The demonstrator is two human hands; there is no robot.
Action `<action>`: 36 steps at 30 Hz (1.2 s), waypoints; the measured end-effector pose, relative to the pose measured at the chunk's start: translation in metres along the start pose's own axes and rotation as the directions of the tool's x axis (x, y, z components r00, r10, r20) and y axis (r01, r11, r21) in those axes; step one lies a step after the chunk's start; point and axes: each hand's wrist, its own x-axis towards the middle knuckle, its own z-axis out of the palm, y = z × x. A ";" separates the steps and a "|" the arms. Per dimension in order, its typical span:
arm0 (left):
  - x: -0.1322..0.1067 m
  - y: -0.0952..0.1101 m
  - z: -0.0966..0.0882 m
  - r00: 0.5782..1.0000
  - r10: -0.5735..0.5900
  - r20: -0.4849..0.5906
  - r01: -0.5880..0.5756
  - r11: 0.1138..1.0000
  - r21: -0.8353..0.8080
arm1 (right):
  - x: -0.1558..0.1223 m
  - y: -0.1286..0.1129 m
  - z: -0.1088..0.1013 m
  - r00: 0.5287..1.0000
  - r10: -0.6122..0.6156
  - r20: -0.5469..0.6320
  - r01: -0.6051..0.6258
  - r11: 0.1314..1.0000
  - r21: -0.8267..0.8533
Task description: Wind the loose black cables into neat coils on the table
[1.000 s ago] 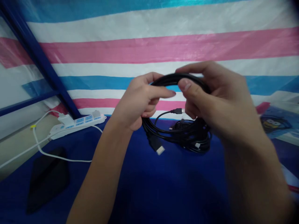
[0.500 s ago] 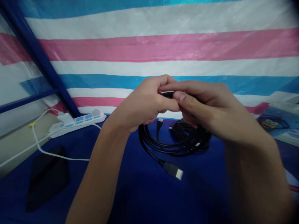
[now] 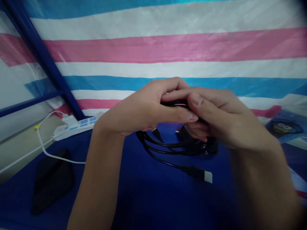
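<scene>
Both hands meet in the middle of the view around a coiled black cable (image 3: 168, 145). My left hand (image 3: 146, 108) grips the top of the coil, thumb stretched to the right. My right hand (image 3: 216, 116) closes over the same stretch from the right, fingers overlapping the left thumb. Loops of the coil hang below the hands above a blue cloth surface (image 3: 148, 198). One free end with a black plug and a pale metal tip (image 3: 200, 174) trails out to the lower right. More black cable (image 3: 203, 147) lies bunched under my right hand.
A white power strip (image 3: 74, 126) with a white cord (image 3: 48, 153) lies at the left rear. A flat black object (image 3: 52, 180) rests on the blue cloth at lower left. A striped pink, white and blue sheet (image 3: 168, 51) hangs behind, with a dark blue frame bar (image 3: 45, 64) at left.
The hands dropped from a raised, open loop and closed together over the coil's top. The plug end swung from left of centre out to the lower right.
</scene>
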 end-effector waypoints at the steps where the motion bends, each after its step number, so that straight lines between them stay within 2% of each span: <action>1: 0.000 0.000 0.000 1.000 -0.011 0.012 0.011 1.000 0.022 | 0.000 0.001 0.000 1.000 0.006 0.030 -0.006 1.000 -0.019; 2: 0.001 0.000 0.001 1.000 -0.010 0.013 0.010 1.000 0.026 | 0.000 0.001 0.000 0.999 -0.001 0.042 0.002 1.000 -0.026; 4: 0.002 0.000 0.002 0.999 0.037 -0.015 -0.037 0.999 -0.014 | 0.001 0.000 0.001 0.998 -0.056 -0.010 0.056 0.998 -0.027; 6: 0.004 0.000 0.005 0.991 0.102 -0.086 -0.111 0.988 -0.108 | 0.001 -0.002 0.002 0.983 -0.109 -0.150 0.107 0.994 -0.021; 8: 0.007 0.000 0.008 0.969 0.136 -0.204 -0.186 0.951 -0.247 | 0.001 -0.005 0.002 0.947 -0.128 -0.294 0.130 0.991 -0.010; 10: 0.009 0.000 0.010 0.944 0.130 -0.303 -0.242 0.898 -0.368 | 0.001 -0.009 0.002 0.922 -0.109 -0.372 0.131 0.991 0.034; 11: 0.010 0.000 0.010 0.940 0.119 -0.320 -0.251 0.876 -0.412 | 0.001 -0.010 0.001 0.919 -0.085 -0.384 0.121 0.990 0.070; 13: 0.010 0.001 0.011 0.946 0.106 -0.308 -0.244 0.855 -0.457 | 0.000 -0.011 0.000 0.931 -0.030 -0.365 0.091 0.984 0.151; 16: 0.007 0.002 0.013 0.955 0.119 -0.270 -0.227 0.882 -0.414 | -0.002 -0.010 -0.004 0.958 0.003 -0.285 0.066 0.970 0.233; 19: 0.004 0.003 0.014 0.980 0.075 -0.183 -0.130 0.942 -0.311 | -0.004 -0.004 -0.005 0.995 0.008 -0.104 0.018 0.969 0.247; 22: 0.002 0.003 0.015 0.998 0.012 -0.059 -0.025 0.972 -0.235 | -0.005 0.000 -0.006 0.994 0.060 0.088 -0.076 0.979 0.188; 25: 0.004 0.003 0.017 0.997 -0.049 -0.059 0.029 0.950 -0.309 | -0.004 0.000 -0.009 0.995 0.036 0.096 -0.052 0.984 0.169; 27: 0.006 0.003 0.018 0.996 -0.058 -0.063 0.030 0.927 -0.374 | -0.003 -0.001 -0.013 0.998 0.034 0.061 -0.045 0.980 0.193; 30: 0.012 0.000 0.019 0.995 0.032 -0.098 -0.072 0.900 -0.429 | -0.001 -0.003 -0.019 0.999 0.025 -0.020 -0.019 0.962 0.272; 32: 0.017 -0.004 0.019 0.982 0.058 -0.181 -0.141 0.862 -0.487 | 0.002 -0.004 -0.021 0.991 0.020 -0.132 0.023 0.950 0.312; 36: 0.030 -0.012 0.023 0.923 -0.018 -0.384 -0.251 0.729 -0.637 | 0.008 -0.006 -0.018 0.931 0.060 -0.359 0.072 0.937 0.343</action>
